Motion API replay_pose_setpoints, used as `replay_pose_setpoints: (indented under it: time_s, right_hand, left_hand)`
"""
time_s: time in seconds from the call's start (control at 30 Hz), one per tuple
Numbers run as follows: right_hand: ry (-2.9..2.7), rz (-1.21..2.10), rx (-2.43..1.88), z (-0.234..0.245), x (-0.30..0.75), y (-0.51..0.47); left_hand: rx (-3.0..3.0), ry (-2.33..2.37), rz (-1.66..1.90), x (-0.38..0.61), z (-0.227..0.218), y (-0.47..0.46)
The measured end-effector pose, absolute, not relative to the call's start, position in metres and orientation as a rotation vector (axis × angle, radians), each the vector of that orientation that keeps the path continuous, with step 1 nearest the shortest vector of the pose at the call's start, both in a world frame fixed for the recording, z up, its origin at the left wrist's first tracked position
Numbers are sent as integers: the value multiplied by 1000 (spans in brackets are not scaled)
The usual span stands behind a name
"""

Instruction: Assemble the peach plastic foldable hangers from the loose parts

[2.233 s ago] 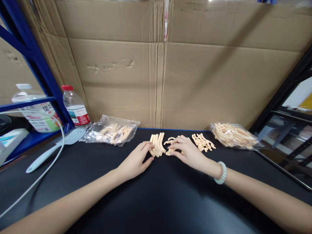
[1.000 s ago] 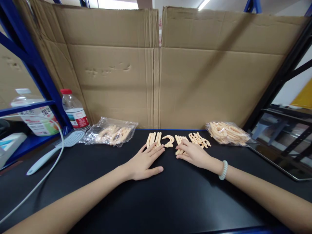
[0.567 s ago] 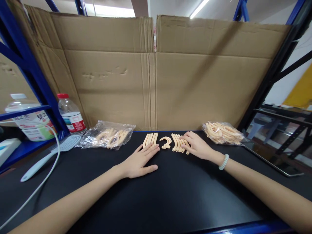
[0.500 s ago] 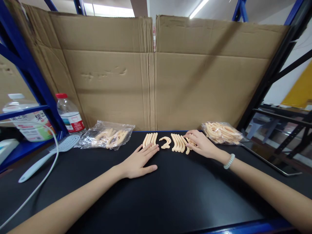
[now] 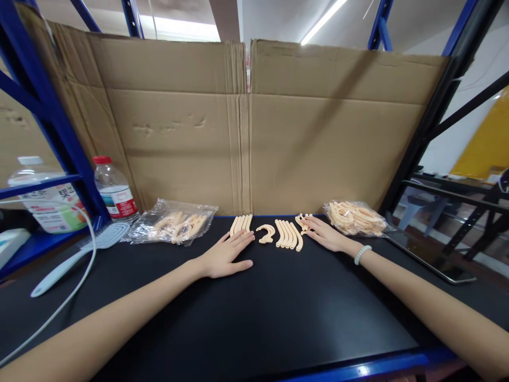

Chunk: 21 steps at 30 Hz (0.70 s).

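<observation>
Small peach curved plastic pieces lie in groups at the far edge of a black tabletop. My left hand lies flat and open, its fingertips touching a row of straight-ish pieces. A single hook-shaped piece sits between two rows. A second row of curved pieces lies to its right. My right hand, with a pale bead bracelet on the wrist, rests with fingers stretched over a loose heap of pieces.
Two clear bags of the same pieces lie at the back: one left, one right. A water bottle, a pale brush and a white cable are at left. Cardboard walls the back; a metal tray lies right.
The view tilted upward. My right hand slid right, from the curved row to the loose heap near the right bag. My left hand went from pinching the left row to lying flat.
</observation>
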State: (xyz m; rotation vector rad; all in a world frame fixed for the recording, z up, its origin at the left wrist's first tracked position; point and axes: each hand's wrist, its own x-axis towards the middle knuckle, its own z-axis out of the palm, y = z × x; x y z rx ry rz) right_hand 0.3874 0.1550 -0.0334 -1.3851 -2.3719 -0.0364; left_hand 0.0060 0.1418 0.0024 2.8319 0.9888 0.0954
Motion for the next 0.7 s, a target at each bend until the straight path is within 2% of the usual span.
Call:
replay_pose_setpoints:
  time_s: [0.2, 0.37, 0.7]
  right_hand:
    - [-2238, -143, -1389, -22, 370, 138]
    - [-2419, -83, -1232, -21, 313, 122]
    - [-2443, -83, -1299, -32, 296, 171]
  left_hand:
    - [2869, 985, 146, 6, 2, 151]
    - [2890, 976, 191, 6, 4, 146]
    - [2881, 970, 174, 5, 2, 146]
